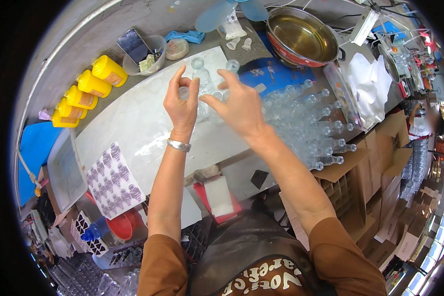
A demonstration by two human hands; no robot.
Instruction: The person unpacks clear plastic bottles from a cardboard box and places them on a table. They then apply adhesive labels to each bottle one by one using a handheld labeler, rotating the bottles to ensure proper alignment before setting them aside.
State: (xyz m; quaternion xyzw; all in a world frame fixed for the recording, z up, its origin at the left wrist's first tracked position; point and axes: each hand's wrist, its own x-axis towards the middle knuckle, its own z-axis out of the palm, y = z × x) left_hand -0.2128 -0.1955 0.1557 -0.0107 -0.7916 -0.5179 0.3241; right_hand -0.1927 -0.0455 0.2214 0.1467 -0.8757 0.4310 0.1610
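My left hand (181, 104), with a silver bracelet at its wrist, is over the white worktop (118, 116). Its thumb and forefinger are apart, with no object visible between them. To its right, my right hand (242, 106) is also open, thumb and forefinger spread. A clear glass bottle (201, 73) stands between the two hands. Another bottle's rim (233, 65) shows just beyond the right fingers. More clear glass lies between and beneath my hands, partly hidden by them. A sheet of dark printed labels (114, 180) lies at the worktop's left front edge.
Many clear bottles (301, 118) crowd the right side. Beyond them stands a wide metal pan (303, 37) of yellowish liquid. Yellow bottles (86, 93) line the left wall. A divided cardboard box (343, 192) is at right front. Farther right, a person (424, 123) is visible.
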